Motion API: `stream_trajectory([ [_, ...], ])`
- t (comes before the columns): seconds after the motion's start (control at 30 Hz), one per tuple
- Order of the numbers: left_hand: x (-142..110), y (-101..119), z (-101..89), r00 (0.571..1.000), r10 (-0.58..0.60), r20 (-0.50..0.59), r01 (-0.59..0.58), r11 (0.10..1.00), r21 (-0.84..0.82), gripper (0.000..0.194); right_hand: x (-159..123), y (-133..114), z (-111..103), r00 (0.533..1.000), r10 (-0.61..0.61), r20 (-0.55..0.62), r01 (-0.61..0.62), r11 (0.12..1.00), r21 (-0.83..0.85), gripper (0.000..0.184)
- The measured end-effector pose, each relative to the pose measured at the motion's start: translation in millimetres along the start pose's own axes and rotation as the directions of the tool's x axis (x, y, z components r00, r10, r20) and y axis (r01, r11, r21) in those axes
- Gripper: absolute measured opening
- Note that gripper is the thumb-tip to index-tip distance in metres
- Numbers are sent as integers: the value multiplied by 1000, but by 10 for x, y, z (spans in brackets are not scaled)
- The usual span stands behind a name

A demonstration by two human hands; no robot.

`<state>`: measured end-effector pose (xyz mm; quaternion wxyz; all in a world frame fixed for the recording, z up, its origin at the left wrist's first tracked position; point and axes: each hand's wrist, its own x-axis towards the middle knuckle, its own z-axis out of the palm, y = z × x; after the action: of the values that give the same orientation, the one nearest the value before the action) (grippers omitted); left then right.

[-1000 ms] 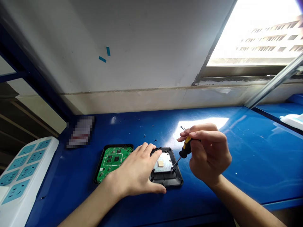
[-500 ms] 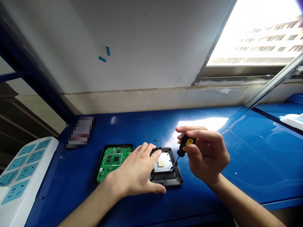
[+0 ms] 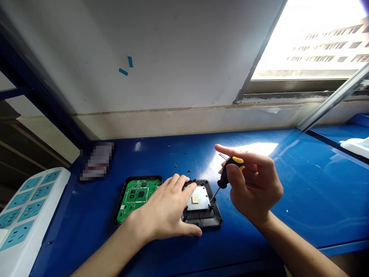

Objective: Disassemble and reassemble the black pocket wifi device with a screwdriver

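Right hand [image 3: 258,190] has the screwdriver [image 3: 224,178] clamped in its fingers, index raised, tip at the plate's [image 3: 203,195] near right corner. Left hand [image 3: 165,209] lies over the black cover [image 3: 215,216], thumb spread wide; circuit board [image 3: 128,201] beside it. My worry: with the shaft slanted, sideways force could slip the tip and scratch the plate; a loose left palm could let the cover skid.
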<state>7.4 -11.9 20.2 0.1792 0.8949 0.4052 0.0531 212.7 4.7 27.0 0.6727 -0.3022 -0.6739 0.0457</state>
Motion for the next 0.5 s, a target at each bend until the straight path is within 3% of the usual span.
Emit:
stream_trajectory([
  [0.23,7,-5,-14,1000,0,3,0,1000,-1,98,71,2,14,997,-16,-78,19,999,33,26],
  [0.5,-12,-1,8,999,17,-35,-17,1000,7,94,59,-6,19,997,23,-73,-19,998,58,20],
])
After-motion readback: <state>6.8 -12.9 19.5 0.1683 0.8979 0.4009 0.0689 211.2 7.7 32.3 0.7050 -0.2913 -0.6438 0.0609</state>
